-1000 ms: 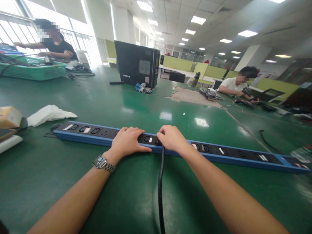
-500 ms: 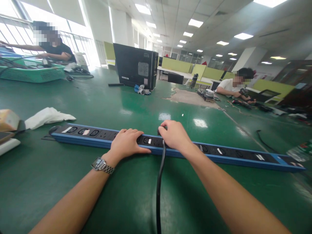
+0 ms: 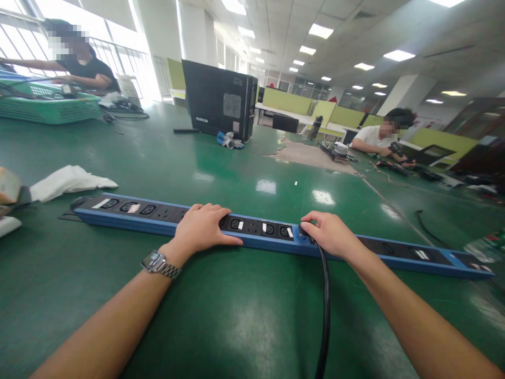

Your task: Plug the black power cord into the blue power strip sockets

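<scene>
A long blue-and-black power strip [image 3: 130, 220] with several sockets and white stickers lies across the table in front of me. My left hand [image 3: 200, 227] is clamped over it left of the middle, thumb along the near side and fingers over the far edge. In my right hand [image 3: 330, 232] is a black power plug [image 3: 303, 230], pinched between thumb and fingers at a blue section of the strip. Its thick black cable [image 3: 325, 300] hangs down toward me. Whether the plug's pins sit in a socket is hidden.
A black computer case [image 3: 219, 100] stands at the back with gloves [image 3: 229, 140] beside it. White tissue [image 3: 73, 182] lies at left, a green basket [image 3: 51, 108] farther back. Two people sit at the far sides. A plastic bottle [image 3: 489, 247] lies at right.
My right hand has moved right along the strip with the plug and cable, from near the middle to the blue section. My left hand keeps its hold on the strip.
</scene>
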Demonstrator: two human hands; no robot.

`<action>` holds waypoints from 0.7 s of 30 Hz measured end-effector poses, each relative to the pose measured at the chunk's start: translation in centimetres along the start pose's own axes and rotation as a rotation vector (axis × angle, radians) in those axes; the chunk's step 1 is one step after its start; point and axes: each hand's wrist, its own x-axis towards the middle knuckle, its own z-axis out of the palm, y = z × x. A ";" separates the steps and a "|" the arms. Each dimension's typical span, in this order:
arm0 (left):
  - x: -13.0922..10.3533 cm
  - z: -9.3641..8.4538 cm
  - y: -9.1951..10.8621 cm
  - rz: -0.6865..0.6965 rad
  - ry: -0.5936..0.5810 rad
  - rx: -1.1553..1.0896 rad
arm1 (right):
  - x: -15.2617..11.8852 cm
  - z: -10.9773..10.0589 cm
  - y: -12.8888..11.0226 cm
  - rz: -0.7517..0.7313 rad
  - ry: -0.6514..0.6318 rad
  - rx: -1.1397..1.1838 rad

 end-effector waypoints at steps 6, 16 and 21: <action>0.1 0.0 0.0 -0.013 -0.020 0.011 | 0.3 0.9 -0.6 0.047 -0.057 -0.058; 0.2 0.2 -0.1 -0.016 -0.020 0.024 | -1.8 -4.7 2.0 0.061 0.256 0.048; 0.2 0.2 -0.2 -0.018 -0.022 0.008 | -3.6 -4.1 9.6 0.134 0.109 0.005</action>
